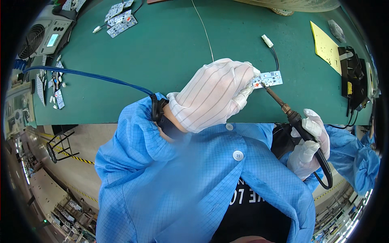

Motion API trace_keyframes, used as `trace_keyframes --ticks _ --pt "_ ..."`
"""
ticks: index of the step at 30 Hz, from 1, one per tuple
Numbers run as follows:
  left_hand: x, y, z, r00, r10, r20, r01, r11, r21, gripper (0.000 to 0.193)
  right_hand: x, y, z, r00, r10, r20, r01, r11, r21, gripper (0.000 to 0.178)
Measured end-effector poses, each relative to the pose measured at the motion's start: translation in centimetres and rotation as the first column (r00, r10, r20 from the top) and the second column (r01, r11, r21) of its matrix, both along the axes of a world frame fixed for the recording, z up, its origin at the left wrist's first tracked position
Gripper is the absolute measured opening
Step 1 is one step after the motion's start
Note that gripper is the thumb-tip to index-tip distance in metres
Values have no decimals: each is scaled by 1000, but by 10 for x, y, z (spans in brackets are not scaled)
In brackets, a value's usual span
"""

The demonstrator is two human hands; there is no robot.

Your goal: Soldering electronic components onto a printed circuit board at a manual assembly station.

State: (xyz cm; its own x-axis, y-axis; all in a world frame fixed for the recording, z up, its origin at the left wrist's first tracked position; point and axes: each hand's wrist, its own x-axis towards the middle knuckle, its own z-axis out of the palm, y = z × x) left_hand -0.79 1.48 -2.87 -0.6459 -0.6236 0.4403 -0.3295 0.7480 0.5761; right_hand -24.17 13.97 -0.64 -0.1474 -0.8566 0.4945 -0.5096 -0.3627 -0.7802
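My left hand (216, 93), in a white striped glove, is closed at the left end of a small white circuit board (273, 78). A thin solder wire (204, 30) runs down from the far edge into this hand; its fingertips are partly hidden. The board lies on the green mat, a red spot near its left end and a dark cable with a white connector (267, 41) leading away from its far side. My right hand (311, 141), also gloved, grips a soldering iron (294, 118) by its black handle. The iron's tip touches, or nearly touches, the board's left part.
Several circuit boards (122, 24) lie at the far left, more (59, 98) at the left edge beside a box with a fan (38, 37). A blue cord (89, 72) runs to my left wristband. Yellow paper (325, 46) and a black iron stand (353, 77) are at right.
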Motion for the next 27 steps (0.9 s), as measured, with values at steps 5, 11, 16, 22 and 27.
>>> trace_keyframes --ticks 5,11,16,22,27 --pt "-1 0 0 1000 3 -10 -3 1000 -7 24 0 -1 1 1000 5 4 -5 1000 -1 48" --pt "-1 0 -3 1000 1 -20 -2 1000 -29 22 1 -4 5 999 4 -37 -4 1000 -13 49" --pt "-3 0 -4 998 19 -63 -23 997 -75 21 -1 -5 14 995 34 -95 -31 999 32 50" --pt "-2 0 -2 999 19 -41 -21 998 -60 19 1 -7 15 1000 12 8 -12 997 77 48" --pt "0 -1 1 999 -8 37 8 1000 -16 18 -6 -7 26 998 43 47 -52 973 226 46"
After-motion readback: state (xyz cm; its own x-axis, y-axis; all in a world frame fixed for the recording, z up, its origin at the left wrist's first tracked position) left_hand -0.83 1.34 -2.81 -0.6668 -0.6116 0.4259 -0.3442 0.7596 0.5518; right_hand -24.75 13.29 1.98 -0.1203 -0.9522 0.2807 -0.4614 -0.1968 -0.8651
